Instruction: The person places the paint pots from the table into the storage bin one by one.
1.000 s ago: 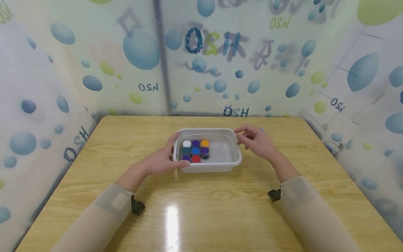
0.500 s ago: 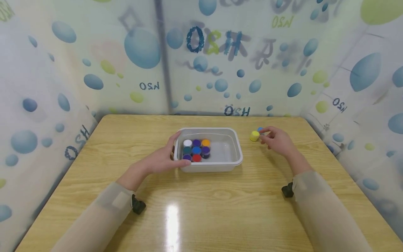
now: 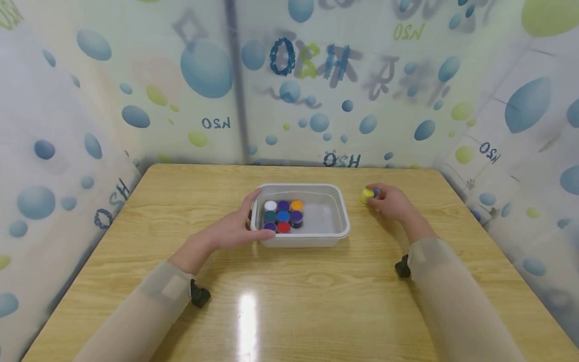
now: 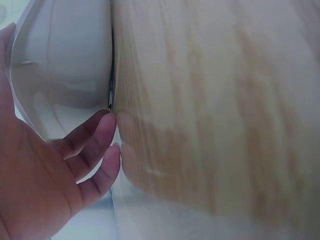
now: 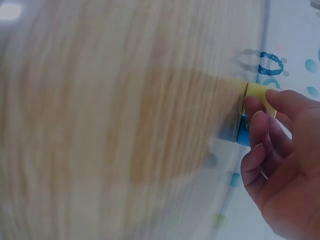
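Observation:
A white plastic tub (image 3: pixel 338 235) stands mid-table, with several small paint pots (image 3: pixel 283 216) packed in its left half, their lids white, purple, orange, green, blue and red. My left hand (image 3: pixel 229 230) grips the tub's left end, thumb along the front rim; in the left wrist view its fingers (image 4: pixel 102 132) curl against the outer wall. To the right of the tub, my right hand (image 3: pixel 392 202) pinches a yellow paint pot (image 5: pixel 256 91) between thumb and fingers. Right beside it is a blue paint pot (image 5: pixel 243 131), partly hidden by the fingers.
The wooden table (image 3: pixel 289 301) reaches back to a patterned curtain (image 3: pixel 280 136), with more such curtain at both sides. Dark wrist devices (image 3: pixel 199 294) sit at both sleeve cuffs. A bright light reflection lies on the front of the tabletop.
From the tub's right rim, my right hand has moved right to the yellow and blue pots and now pinches the yellow one. The left hand has stayed on the tub.

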`<state>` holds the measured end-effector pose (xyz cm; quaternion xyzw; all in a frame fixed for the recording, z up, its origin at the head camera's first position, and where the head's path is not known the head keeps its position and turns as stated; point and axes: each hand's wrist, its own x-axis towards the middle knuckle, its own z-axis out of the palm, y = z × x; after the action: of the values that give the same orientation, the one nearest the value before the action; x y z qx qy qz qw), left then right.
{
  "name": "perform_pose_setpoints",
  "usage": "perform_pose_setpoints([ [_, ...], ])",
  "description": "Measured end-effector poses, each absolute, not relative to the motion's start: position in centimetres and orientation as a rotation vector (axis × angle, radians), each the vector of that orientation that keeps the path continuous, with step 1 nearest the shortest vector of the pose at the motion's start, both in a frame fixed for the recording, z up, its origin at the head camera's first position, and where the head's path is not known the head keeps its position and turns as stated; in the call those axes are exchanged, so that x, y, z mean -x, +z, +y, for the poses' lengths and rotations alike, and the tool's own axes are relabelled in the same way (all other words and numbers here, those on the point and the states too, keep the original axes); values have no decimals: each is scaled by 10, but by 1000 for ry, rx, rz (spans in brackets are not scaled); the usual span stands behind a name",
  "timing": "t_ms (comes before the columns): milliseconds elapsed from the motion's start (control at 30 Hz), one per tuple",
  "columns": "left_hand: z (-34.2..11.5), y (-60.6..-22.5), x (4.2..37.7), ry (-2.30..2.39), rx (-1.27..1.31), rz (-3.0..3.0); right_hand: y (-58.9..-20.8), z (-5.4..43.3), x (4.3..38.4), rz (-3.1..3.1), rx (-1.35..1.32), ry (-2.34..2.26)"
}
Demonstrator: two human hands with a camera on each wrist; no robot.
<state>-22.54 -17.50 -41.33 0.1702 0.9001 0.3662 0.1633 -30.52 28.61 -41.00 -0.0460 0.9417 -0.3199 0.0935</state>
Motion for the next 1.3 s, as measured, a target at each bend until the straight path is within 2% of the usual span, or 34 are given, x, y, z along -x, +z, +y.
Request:
perform_pose_setpoints([
  [367, -175, -414, 227, 1064, -501, 2554, -408, 281, 301, 2785, 203, -916],
  [700, -175, -413, 224, 1079, -504, 2543, -379, 268, 275, 2924, 307, -996],
  [967, -175, -416, 225, 1083, -500, 2535, -353, 229, 256, 2999, 493, -1040],
  [1300, -175, -413, 224, 1066, -503, 2554, -365, 178, 247, 2843, 728, -1125],
])
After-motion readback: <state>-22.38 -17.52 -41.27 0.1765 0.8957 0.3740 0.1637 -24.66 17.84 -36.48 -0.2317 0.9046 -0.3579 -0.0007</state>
